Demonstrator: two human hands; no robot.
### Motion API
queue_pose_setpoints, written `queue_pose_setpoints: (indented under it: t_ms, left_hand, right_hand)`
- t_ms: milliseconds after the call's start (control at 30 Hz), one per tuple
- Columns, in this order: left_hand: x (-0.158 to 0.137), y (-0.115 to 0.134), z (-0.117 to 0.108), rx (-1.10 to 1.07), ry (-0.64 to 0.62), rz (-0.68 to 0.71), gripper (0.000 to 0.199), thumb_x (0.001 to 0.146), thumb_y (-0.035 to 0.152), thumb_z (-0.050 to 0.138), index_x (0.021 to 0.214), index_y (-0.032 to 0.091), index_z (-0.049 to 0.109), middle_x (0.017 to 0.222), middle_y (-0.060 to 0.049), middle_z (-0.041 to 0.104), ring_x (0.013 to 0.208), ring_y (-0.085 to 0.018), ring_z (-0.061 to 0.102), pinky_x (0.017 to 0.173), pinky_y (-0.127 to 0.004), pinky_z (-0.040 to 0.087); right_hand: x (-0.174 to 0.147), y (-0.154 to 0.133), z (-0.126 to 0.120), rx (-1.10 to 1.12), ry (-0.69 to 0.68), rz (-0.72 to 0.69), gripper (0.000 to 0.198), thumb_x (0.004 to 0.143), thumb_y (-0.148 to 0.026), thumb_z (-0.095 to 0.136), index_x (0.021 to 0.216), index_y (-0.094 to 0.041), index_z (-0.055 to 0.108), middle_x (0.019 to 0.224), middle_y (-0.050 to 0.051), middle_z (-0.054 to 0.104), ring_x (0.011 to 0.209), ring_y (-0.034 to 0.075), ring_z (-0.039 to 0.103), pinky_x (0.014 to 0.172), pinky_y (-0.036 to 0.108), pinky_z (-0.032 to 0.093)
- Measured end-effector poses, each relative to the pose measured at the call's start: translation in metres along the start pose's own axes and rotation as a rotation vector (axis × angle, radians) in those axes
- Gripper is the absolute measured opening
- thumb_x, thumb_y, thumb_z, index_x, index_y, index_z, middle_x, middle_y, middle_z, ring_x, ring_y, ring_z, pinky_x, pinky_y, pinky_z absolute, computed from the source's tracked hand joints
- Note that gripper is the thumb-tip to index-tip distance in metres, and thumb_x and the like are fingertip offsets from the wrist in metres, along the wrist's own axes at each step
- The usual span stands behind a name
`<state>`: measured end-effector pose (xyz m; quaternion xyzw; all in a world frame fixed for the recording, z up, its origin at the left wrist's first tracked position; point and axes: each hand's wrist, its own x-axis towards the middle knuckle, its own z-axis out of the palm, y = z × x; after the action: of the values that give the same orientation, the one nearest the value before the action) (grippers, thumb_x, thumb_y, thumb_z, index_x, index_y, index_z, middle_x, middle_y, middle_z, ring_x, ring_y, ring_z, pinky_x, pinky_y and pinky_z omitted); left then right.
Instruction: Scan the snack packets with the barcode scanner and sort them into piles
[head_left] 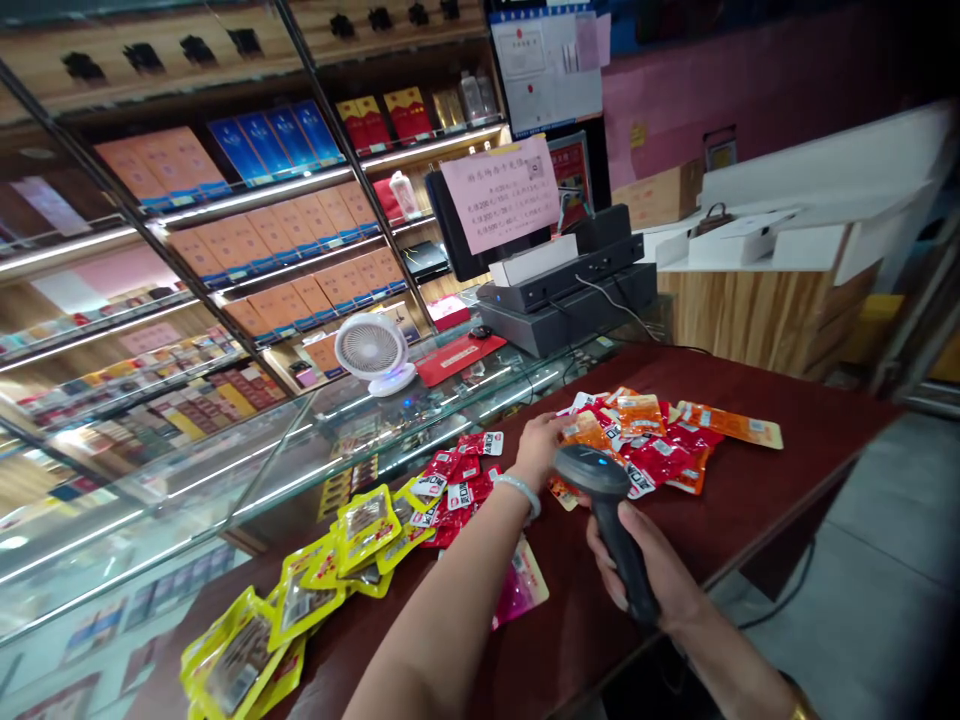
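My right hand [651, 565] is wrapped round the handle of a black barcode scanner [619, 550]. The scanner's head, with a small blue light on top, points away from me toward a pile of red and orange snack packets. My left hand [538, 447], with a pale bracelet at the wrist, reaches over to the pile's left edge. Its fingers close on an orange snack packet [587, 432]; the fingertips are partly hidden. Red snack packets [461, 495] lie left of my forearm, beside overlapping yellow snack packets [367, 525]. A purple packet [523, 583] shows between my arms.
The dark red tabletop [795, 400] adjoins a glass display counter [315, 440]. On the counter stand a white fan [371, 350], a red folder [459, 358] and a monitor with a pink notice [501, 195]. A cable [787, 590] hangs by the table's right edge.
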<state>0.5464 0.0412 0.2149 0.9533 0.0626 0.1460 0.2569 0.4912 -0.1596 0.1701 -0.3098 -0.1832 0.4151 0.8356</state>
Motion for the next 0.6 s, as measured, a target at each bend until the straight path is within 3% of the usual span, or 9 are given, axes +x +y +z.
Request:
queue_pose_setpoints:
  t_ms: [133, 233, 300, 400, 600]
  left_hand:
    - [-0.002, -0.027, -0.026, 0.286, 0.061, -0.049, 0.044, 0.087, 0.034, 0.057, 0.13, 0.024, 0.059, 0.133, -0.009, 0.06, 0.122, -0.022, 0.053, 0.108, -0.035, 0.038]
    - [-0.007, -0.055, -0.055, 0.542, -0.045, -0.24, 0.043, 0.09, 0.029, 0.05, 0.132, 0.02, 0.056, 0.131, -0.012, 0.06, 0.122, -0.022, 0.054, 0.105, -0.035, 0.039]
    - [-0.011, -0.073, -0.071, 0.588, -0.1, -0.284, 0.046, 0.088, 0.025, 0.052, 0.132, 0.015, 0.054, 0.131, -0.017, 0.059, 0.123, -0.025, 0.054, 0.104, -0.036, 0.039]
    - [-0.016, -0.091, -0.083, 0.603, -0.168, -0.3, 0.052, 0.08, 0.021, 0.061, 0.132, 0.02, 0.055, 0.134, -0.016, 0.058, 0.124, -0.026, 0.054, 0.102, -0.035, 0.039]
    - [-0.012, -0.093, -0.09, 0.619, -0.176, -0.341, 0.045, 0.062, 0.031, 0.078, 0.106, 0.025, 0.07, 0.114, -0.013, 0.068, 0.119, -0.033, 0.054, 0.101, -0.043, 0.038]
  right_hand:
    - [0.001, 0.001, -0.001, 0.026, -0.006, 0.027, 0.038, 0.09, -0.056, 0.052, 0.105, -0.022, 0.052, 0.06, -0.006, 0.054, 0.03, 0.006, 0.044, 0.027, 0.016, 0.039]
    - [0.002, 0.001, -0.002, 0.044, -0.023, 0.027, 0.038, 0.09, -0.055, 0.053, 0.107, -0.022, 0.053, 0.061, -0.005, 0.055, 0.03, 0.006, 0.044, 0.027, 0.016, 0.039]
    - [0.002, 0.001, -0.002, 0.059, -0.034, 0.035, 0.038, 0.091, -0.054, 0.052, 0.109, -0.021, 0.053, 0.06, -0.005, 0.055, 0.03, 0.006, 0.045, 0.027, 0.016, 0.04]
    - [0.002, 0.001, -0.001, 0.071, -0.045, 0.039, 0.037, 0.092, -0.052, 0.051, 0.111, -0.02, 0.052, 0.06, -0.005, 0.055, 0.03, 0.006, 0.045, 0.027, 0.016, 0.04]
    - [0.002, -0.002, 0.001, 0.057, -0.06, 0.03, 0.037, 0.093, -0.051, 0.051, 0.112, -0.02, 0.052, 0.06, -0.005, 0.057, 0.03, 0.006, 0.047, 0.028, 0.015, 0.041]
